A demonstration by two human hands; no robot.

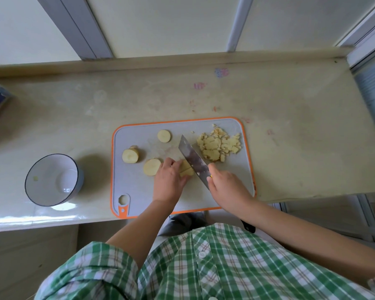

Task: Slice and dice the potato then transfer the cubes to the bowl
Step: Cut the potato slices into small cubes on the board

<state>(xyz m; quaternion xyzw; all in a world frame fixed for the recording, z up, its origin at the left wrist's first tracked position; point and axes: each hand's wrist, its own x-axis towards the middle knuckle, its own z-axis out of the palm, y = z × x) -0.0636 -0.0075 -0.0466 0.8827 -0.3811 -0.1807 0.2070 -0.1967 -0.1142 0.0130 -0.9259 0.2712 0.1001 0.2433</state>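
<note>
I am dicing: my left grip (170, 177) pinches the potato slice (187, 169), my right grip (225, 187) squeezes the knife (193, 159); next I should cut across.

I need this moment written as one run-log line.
step: dicing potato slice | left hand: holds slice on cutting board | right hand: grips knife, blade at slice | diced pile: board's right | bowl: left of board

There are three round slices (164, 135) (130, 155) (152, 167) and one part-cut slice (187, 169). There is one pile of cubes (218, 146). There is one knife (193, 161), one bowl (48, 191) and one board (139, 185).
</note>
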